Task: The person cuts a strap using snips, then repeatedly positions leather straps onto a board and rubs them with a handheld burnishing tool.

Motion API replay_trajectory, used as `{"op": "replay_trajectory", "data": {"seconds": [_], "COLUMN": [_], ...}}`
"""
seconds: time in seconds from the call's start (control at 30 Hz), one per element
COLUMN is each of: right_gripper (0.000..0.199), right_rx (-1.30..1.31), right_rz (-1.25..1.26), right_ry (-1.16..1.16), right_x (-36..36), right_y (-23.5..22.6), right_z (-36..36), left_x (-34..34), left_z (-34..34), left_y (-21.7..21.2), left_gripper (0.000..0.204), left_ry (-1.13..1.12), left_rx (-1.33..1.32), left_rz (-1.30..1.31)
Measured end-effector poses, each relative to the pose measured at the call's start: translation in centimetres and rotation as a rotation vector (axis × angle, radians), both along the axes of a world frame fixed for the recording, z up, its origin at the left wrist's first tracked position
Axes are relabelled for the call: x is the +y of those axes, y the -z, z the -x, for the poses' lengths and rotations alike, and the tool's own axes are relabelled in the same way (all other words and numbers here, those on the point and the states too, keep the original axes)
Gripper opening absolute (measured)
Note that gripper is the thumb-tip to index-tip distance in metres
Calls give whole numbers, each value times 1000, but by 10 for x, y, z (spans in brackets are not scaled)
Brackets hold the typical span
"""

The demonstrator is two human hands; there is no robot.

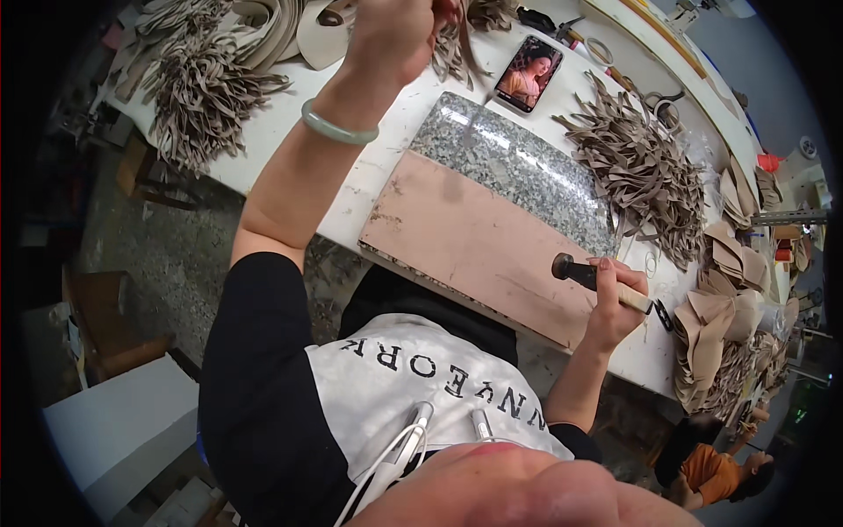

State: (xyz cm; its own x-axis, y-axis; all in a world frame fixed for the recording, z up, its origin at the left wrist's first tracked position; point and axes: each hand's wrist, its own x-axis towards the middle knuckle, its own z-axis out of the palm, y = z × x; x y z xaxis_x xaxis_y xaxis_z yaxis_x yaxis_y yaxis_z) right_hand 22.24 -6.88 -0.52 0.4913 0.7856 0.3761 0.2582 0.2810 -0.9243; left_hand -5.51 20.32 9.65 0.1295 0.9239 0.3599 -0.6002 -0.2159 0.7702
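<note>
My right hand (617, 303) is closed round the pale handle of a hammer (575, 271) with a round dark head. The head is over the right part of a pinkish-brown flat board (474, 237). Up at the far edge of the view, my left hand (395, 39) reaches to a bunch of beige strips (455, 53). Its fingers look curled, but the picture's edge cuts them off, so what they hold is hidden. A pale green bangle (338, 125) circles that wrist. Behind the board lies a polished speckled stone slab (505, 154).
A phone (529, 74) showing a picture lies beyond the slab. Heaps of beige strips stand at the right (641, 162) and far left (206, 110) of the white table (272, 127). Scissors (663, 101) lie far right. Another person (709, 470) is at lower right.
</note>
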Motion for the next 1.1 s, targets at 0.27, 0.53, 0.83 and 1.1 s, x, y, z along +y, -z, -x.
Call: {"op": "replay_trajectory", "data": {"seconds": [0.27,0.53,0.83,1.1], "right_gripper": [12,10,12,13], "right_rx": [35,32,-218,-187], "right_rz": [22,75,88,52], "right_ry": [-46,4,156,198], "right_x": [1,-8,-19,-23], "right_y": [5,1,37,42], "right_z": [-1,-10,1,6], "left_x": [28,-33,-43,-6], "left_z": [38,120,-163,-274], "left_y": [107,144,99,133], "left_gripper": [11,23,37,37], "left_ry": [-365,-173,189,-154], "left_rx": [29,833,954,1324], "left_rz": [242,724,-478,-772]}}
